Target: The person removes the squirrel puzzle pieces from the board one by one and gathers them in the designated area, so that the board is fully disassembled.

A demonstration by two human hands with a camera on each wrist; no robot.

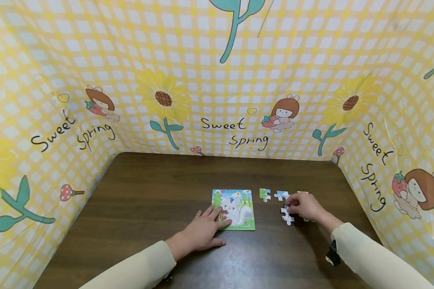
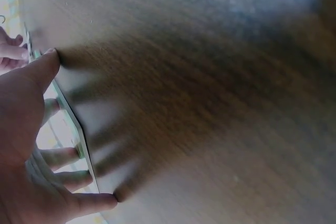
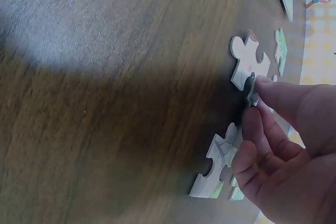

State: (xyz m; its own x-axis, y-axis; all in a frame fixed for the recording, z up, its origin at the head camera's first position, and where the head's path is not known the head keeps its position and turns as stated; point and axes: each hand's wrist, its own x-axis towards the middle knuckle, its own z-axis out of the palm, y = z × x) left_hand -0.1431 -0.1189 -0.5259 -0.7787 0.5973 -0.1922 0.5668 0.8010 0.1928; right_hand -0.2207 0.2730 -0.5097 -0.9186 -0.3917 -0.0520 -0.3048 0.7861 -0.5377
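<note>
A square picture puzzle (image 1: 247, 198) with a grey-white squirrel lies flat on the table. My left hand (image 1: 200, 230) rests on its lower left part, fingers spread; in the left wrist view the fingertips lie along the puzzle's edge. Over to the right, my right hand (image 1: 305, 206) pinches a small puzzle piece (image 3: 250, 93) between thumb and index finger, tilted on edge. Directly by those fingertips lies a white puzzle piece (image 3: 245, 69) with a brown patch. A larger piece with grey lines and green (image 3: 210, 174) sits beneath the curled fingers.
A green tree piece (image 1: 264, 194) and a blue sky piece (image 1: 283, 195) lie between the puzzle and my right hand. Another piece (image 1: 302, 192) is partly hidden behind that hand. Checked yellow cloth (image 1: 217, 88) walls the brown table (image 1: 148, 192) at the back and both sides.
</note>
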